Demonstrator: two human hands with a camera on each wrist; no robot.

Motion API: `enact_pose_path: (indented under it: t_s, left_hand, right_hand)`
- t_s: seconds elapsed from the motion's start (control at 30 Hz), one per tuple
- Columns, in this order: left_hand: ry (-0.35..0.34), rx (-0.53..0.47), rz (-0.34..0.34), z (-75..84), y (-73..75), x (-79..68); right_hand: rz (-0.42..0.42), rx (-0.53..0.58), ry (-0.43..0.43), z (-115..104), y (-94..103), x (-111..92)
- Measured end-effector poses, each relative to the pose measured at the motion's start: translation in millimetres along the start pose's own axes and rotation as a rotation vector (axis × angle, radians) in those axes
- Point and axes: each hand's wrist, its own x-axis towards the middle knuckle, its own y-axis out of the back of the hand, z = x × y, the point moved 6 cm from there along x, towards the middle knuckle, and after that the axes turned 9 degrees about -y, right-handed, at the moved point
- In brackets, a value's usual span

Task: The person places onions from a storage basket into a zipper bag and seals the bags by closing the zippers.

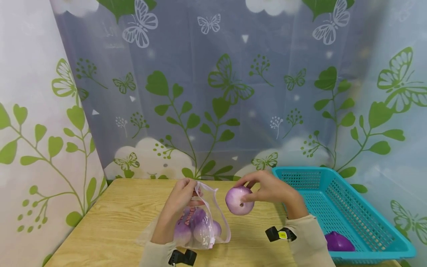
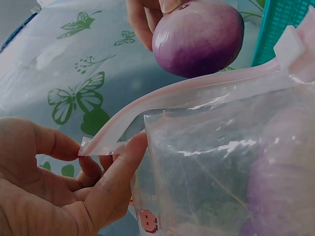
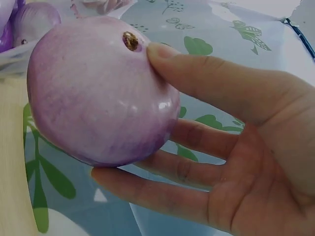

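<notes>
My left hand (image 1: 179, 198) pinches the rim of a clear zip bag (image 1: 220, 215), and its mouth gapes toward the right. Inside the bag lie several purple onions (image 1: 182, 234); red print marks the bag's front. In the left wrist view the pink zip strip (image 2: 187, 87) runs from the fingers up to a white slider (image 2: 290, 48). My right hand (image 1: 271, 190) grips another onion (image 1: 237, 204), pale on top and purple lower down, just right of the bag's mouth. Thumb and fingers are on opposite sides of this onion (image 3: 98, 93), and its brown root end shows beside the thumb.
A teal plastic basket (image 1: 377, 218) stands to the right on the wooden table (image 1: 113, 211). A dark purple, glossy vegetable (image 1: 339, 241) lies in its near end. Behind the table hangs a curtain (image 1: 200, 122) with butterflies and leaves.
</notes>
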Motion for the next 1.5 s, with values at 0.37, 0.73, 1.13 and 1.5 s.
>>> enact_pose_path:
  t_s: [0.37,0.73,1.13,1.5]
  left_hand:
    - [0.0,-0.009,0.0,-1.0,-1.7,0.7]
    - [0.003,-0.013,0.001,-2.2,-1.7,-0.7]
    - [-0.007,-0.02,-0.022,0.5,-5.6,4.4]
    - [0.005,-0.024,-0.034,1.4,-8.6,1.2]
  right_hand:
    - [0.038,0.093,0.005,-6,-14.2,-8]
    - [0.053,0.122,0.042,-7,-34.6,-6]
    - [0.074,0.092,0.053,-10,-38.1,1]
    - [0.093,0.067,0.093,-18,-42.6,1]
